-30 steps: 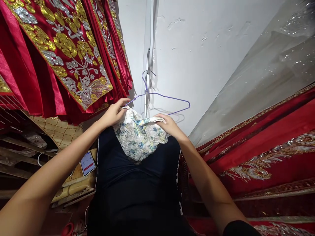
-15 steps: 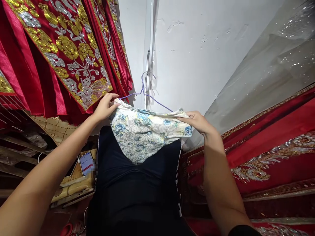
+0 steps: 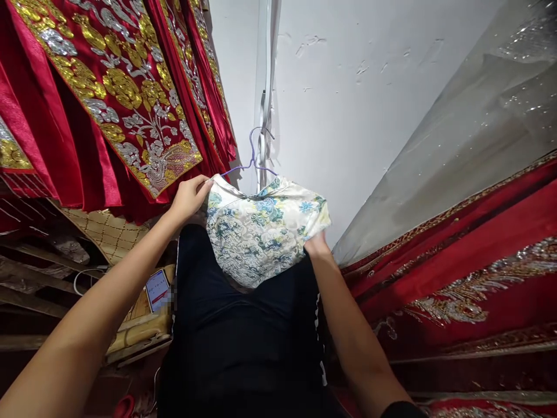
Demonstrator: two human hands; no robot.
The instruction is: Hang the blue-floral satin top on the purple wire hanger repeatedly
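Note:
A white short-sleeved top [image 3: 261, 232] with a blue and yellow floral pattern hangs on a purple wire hanger [image 3: 252, 159] in front of me. My left hand [image 3: 190, 196] is closed, pinching the top's left shoulder beside the hanger's arm. On the other side, my right hand [image 3: 317, 245] is up at the opening of the short sleeve. Cloth covers its fingers and the hand is a little blurred, so its grip does not show. Both shoulders of the top lie over the hanger.
Red embroidered garments [image 3: 130, 98] hang at the upper left. A phone [image 3: 157, 290] rests on a bamboo rack [image 3: 134, 337] at the lower left. On the right are a clear plastic cover [image 3: 418, 145] and red beaded fabric [image 3: 478, 278]. A white pole [image 3: 263, 58] runs up the wall.
My right hand has left the shoulder edge and moved down and left to the sleeve opening. The right shoulder now sits on the hanger and the sleeve spreads out. My left hand stays at the left shoulder.

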